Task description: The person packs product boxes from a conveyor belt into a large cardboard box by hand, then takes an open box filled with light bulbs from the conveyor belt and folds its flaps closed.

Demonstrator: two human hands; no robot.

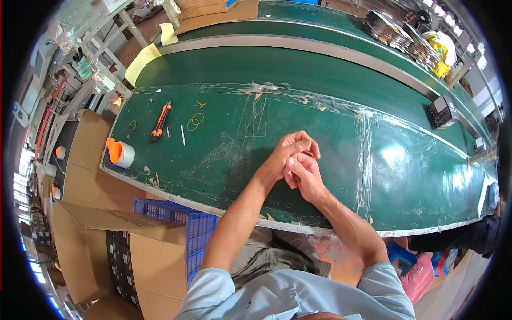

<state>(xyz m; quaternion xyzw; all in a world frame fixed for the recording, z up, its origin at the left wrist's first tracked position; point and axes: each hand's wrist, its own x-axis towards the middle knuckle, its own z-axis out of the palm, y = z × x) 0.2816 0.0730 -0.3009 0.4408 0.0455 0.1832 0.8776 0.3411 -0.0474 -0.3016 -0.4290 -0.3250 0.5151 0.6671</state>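
Observation:
My left hand (288, 153) and my right hand (305, 173) rest together above the green work table (330, 133). The left fingers are bent over the right hand, whose own fingers curl in against the left. No object shows in either hand, though the palms are hidden. To the left of them lie yellow rubber bands (195, 122), a thin white stick (182, 135) and an orange-and-black utility knife (161, 121). A tape roll with an orange part (120, 153) stands at the table's left edge.
Behind the table runs a green conveyor belt (277, 63) with a metal rail. A small black box (444, 111) sits at the far right, near stacked metallic discs (388, 32). Lower left are a blue crate (200, 234) and an open carton (154, 266) holding black boxes.

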